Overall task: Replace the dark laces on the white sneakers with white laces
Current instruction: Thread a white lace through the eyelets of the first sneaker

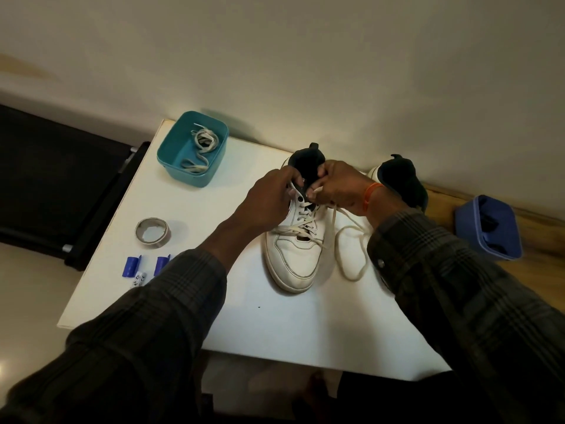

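My left hand (269, 203) grips the collar of the white sneaker (295, 240) at mid-surface, fingers curled on its eyelet edge. My right hand (339, 188) pinches the white lace (348, 249) at the top eyelets; its slack loops over open surface to the right. The second sneaker (400, 179) stands at the far edge by the wall. A teal bin (171, 148) with a spare lace sits at the far left corner; a tape roll (152, 232) lies near the left edge.

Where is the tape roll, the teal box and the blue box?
tape roll (152, 232): head view, on its front rim.
teal box (195, 175): head view, on its near wall.
blue box (504, 240): head view, on its right wall.
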